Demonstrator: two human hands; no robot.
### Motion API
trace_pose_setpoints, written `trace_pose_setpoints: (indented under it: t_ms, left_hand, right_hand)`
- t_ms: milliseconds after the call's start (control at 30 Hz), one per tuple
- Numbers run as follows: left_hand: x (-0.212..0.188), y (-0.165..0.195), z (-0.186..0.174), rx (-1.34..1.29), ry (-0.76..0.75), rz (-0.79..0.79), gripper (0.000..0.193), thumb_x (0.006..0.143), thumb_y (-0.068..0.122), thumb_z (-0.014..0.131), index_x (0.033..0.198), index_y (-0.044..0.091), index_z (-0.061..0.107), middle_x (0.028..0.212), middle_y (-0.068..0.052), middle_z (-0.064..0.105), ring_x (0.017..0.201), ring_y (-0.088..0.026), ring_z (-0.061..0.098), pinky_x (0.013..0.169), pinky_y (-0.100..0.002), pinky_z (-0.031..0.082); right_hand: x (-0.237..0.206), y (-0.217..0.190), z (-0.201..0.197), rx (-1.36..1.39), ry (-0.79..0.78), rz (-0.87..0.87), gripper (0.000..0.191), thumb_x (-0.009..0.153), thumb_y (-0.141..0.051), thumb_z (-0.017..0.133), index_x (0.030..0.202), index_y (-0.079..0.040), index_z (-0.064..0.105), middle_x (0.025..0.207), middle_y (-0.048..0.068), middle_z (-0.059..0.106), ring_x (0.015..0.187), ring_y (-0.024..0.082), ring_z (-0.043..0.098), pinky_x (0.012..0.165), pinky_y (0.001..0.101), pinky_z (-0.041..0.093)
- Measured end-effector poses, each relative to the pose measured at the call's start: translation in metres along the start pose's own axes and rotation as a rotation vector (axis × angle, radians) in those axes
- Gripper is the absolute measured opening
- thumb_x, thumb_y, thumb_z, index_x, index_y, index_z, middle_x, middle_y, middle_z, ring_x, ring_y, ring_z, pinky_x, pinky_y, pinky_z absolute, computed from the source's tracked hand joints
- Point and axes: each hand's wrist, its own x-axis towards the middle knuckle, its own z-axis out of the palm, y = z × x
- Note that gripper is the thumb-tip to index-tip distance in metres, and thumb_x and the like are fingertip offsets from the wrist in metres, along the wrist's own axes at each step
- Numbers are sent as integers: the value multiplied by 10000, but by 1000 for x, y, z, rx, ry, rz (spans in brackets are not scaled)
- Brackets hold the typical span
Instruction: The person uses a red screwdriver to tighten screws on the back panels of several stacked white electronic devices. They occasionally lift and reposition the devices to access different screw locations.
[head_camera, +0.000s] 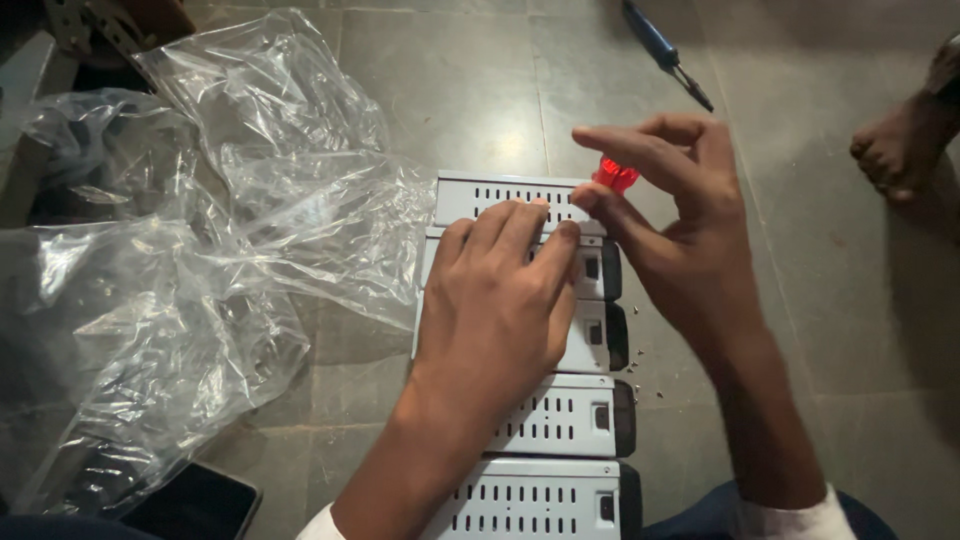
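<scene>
R hand (690, 230) grip pinching red-handled tool (614, 176) above top box (500, 196); L hand (495, 300) flat on boxes, grip spread

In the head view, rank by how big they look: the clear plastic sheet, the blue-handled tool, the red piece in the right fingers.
1. Clear plastic sheet, by far the largest.
2. Blue-handled tool, lying farther away, so its true size is unsure.
3. Red piece, partly hidden by the right hand.

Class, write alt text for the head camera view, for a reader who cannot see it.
A person's left hand presses on a row of white perforated metal boxes lying on a grey tiled floor, while the right hand pinches a small red-handled tool at the farthest box. Crumpled clear plastic bags lie left; a blue-handled screwdriver lies beyond.
</scene>
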Motion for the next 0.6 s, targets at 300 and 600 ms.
trace_pose_setpoints:
  t_ms: [300, 600]
  left_hand:
    - [0, -2, 1, 15, 2, -3, 343, 858, 144, 709, 1177, 22, 734, 1213, -160, 673, 1202, -286, 603, 1026, -442, 433]
    - [-2, -6, 1, -7, 13, -13, 342, 865, 161, 712, 1179, 26, 730, 1219, -156, 672, 1208, -289, 599, 1020, -443, 432]
  right_hand:
    - [1, 6, -1, -47, -29, -234, 351, 969, 1, 654, 1302, -112, 657, 1309, 143, 637, 1208, 258, 633, 1009, 381, 544]
    - [3, -1, 4, -53, 9, -178, 288, 974, 28, 612, 1247, -63, 626, 1261, 99, 677, 1121, 213, 668, 976, 338, 526]
